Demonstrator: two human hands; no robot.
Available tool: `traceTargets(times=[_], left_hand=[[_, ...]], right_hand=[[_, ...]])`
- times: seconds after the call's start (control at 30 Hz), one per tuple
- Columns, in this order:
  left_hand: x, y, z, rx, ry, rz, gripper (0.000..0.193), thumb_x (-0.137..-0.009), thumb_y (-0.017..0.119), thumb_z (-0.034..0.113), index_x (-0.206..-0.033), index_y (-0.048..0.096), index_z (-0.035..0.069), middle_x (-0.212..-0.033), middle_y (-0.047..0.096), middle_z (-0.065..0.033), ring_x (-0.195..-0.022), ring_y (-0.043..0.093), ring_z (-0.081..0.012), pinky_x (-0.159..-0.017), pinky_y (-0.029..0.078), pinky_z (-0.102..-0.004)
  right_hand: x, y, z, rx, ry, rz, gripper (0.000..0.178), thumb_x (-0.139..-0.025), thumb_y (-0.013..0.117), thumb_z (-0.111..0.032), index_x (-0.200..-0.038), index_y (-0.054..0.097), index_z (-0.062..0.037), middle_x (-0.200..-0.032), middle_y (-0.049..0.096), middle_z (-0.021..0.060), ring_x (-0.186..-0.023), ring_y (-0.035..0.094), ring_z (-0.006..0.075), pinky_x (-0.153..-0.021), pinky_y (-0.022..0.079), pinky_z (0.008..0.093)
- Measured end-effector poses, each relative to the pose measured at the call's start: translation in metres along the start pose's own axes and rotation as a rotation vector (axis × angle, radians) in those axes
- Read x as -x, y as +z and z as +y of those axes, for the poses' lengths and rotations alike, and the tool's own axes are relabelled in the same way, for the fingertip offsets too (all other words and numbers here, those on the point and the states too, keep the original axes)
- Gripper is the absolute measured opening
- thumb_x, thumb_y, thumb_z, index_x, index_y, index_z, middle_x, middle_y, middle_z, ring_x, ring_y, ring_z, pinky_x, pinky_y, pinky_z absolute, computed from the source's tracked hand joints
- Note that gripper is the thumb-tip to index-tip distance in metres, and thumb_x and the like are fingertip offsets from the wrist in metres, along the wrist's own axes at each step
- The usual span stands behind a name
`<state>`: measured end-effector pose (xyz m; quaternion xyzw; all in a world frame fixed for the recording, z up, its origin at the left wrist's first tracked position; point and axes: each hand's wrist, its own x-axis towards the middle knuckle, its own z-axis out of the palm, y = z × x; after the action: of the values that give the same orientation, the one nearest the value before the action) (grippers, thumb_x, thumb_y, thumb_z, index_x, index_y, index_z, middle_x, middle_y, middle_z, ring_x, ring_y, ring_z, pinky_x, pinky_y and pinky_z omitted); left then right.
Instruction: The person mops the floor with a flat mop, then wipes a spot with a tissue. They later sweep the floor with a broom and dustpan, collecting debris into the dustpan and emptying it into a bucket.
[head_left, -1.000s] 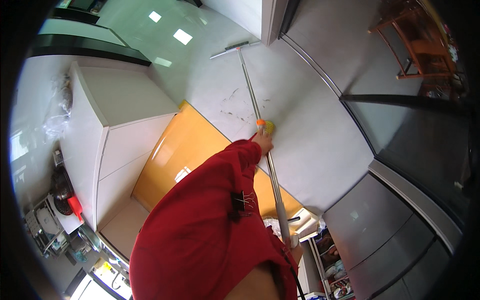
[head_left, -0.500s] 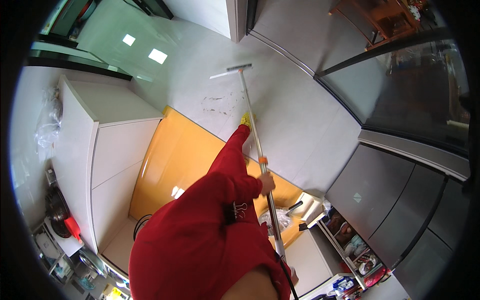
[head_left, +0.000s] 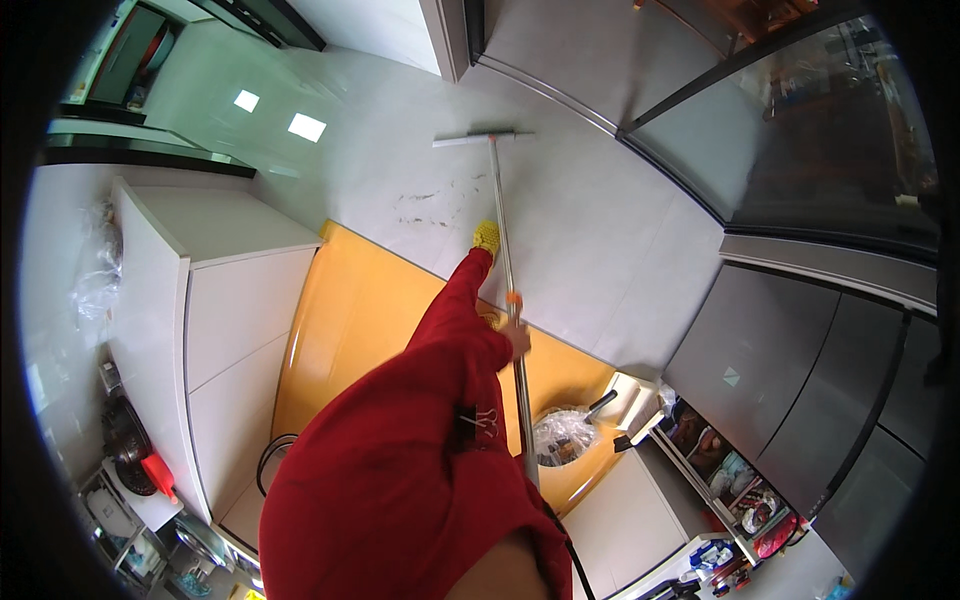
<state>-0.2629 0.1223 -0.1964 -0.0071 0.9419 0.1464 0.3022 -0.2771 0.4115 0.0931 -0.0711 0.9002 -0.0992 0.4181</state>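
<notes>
Gripping it now with my left hand, fingers wrapped round the metal pole of a floor squeegee, just behind its orange collar. Away it runs: long axis pointing almost straight ahead, tipped a touch left, and out there the wide squeegee head sits on the grey floor, crosswise to the pole. So the head lies ahead of my left hand, slightly left; that's the nearer hand in view. My right hand is out of sight, so I can't tell what it holds. Dark smudges lie left of the pole, between the head and the orange flooring. Counting up: one squeegee, one head, one collar, one hand showing. One yellow shoe close on the pole's left; whether another hides nearer my hand, I can't say. One clear plastic bag to the right, one binder clip on my red garment; several smudges, too faint to number.
</notes>
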Motion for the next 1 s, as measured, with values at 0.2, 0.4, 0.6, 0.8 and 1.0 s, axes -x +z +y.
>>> traceTargets(times=[0.2, 0.4, 0.6, 0.8, 1.0], left_hand=[[0.031, -0.025, 0.091, 0.214, 0.286, -0.071, 0.029, -0.057, 0.074, 0.042, -0.074, 0.066, 0.019, -0.075, 0.063, 0.0021, -0.082, 0.058, -0.0190, -0.079, 0.037, -0.0390], [0.005, -0.065, -0.023, 0.111, 0.035, 0.174, 0.036, -0.053, 0.072, 0.048, -0.073, 0.065, 0.020, -0.074, 0.062, 0.0019, -0.082, 0.056, -0.0202, -0.078, 0.038, -0.0415], [-0.053, -0.163, -0.146, 0.297, -0.101, 0.304, 0.031, -0.061, 0.068, 0.047, -0.069, 0.063, 0.018, -0.069, 0.060, 0.0006, -0.079, 0.057, -0.0203, -0.073, 0.039, -0.0369], [-0.100, -0.252, -0.225, 0.480, -0.183, 0.477, 0.030, -0.062, 0.069, 0.044, -0.070, 0.062, 0.016, -0.067, 0.060, -0.0016, -0.075, 0.058, -0.0223, -0.072, 0.038, -0.0374], [-0.134, -0.283, -0.268, 0.547, -0.185, 0.439, 0.029, -0.064, 0.069, 0.042, -0.072, 0.063, 0.015, -0.069, 0.061, -0.0015, -0.076, 0.058, -0.0226, -0.070, 0.039, -0.0384]], right_hand=[[0.065, -0.069, 0.069, 0.264, 0.158, 0.008, 0.040, -0.073, 0.061, -0.047, -0.082, 0.060, -0.0082, -0.072, 0.061, 0.0193, -0.069, 0.061, 0.0362, -0.058, 0.048, 0.0429], [-0.024, -0.083, -0.007, 0.305, -0.151, 0.204, 0.042, -0.062, 0.073, -0.041, -0.074, 0.060, -0.0032, -0.058, 0.058, 0.0189, -0.055, 0.060, 0.0343, -0.051, 0.047, 0.0430], [-0.133, -0.195, -0.160, 0.408, -0.528, 0.317, 0.037, -0.068, 0.068, -0.036, -0.078, 0.059, -0.0015, -0.070, 0.059, 0.0181, -0.065, 0.058, 0.0358, -0.060, 0.045, 0.0419], [-0.217, -0.294, -0.299, 0.513, -0.551, 0.289, 0.041, -0.069, 0.068, -0.040, -0.078, 0.058, -0.0008, -0.058, 0.055, 0.0131, -0.053, 0.055, 0.0304, -0.051, 0.042, 0.0397], [-0.268, -0.325, -0.356, 0.481, -0.528, 0.236, 0.042, -0.070, 0.067, -0.041, -0.075, 0.059, 0.0000, -0.058, 0.056, 0.0143, -0.054, 0.056, 0.0330, -0.050, 0.042, 0.0389]])
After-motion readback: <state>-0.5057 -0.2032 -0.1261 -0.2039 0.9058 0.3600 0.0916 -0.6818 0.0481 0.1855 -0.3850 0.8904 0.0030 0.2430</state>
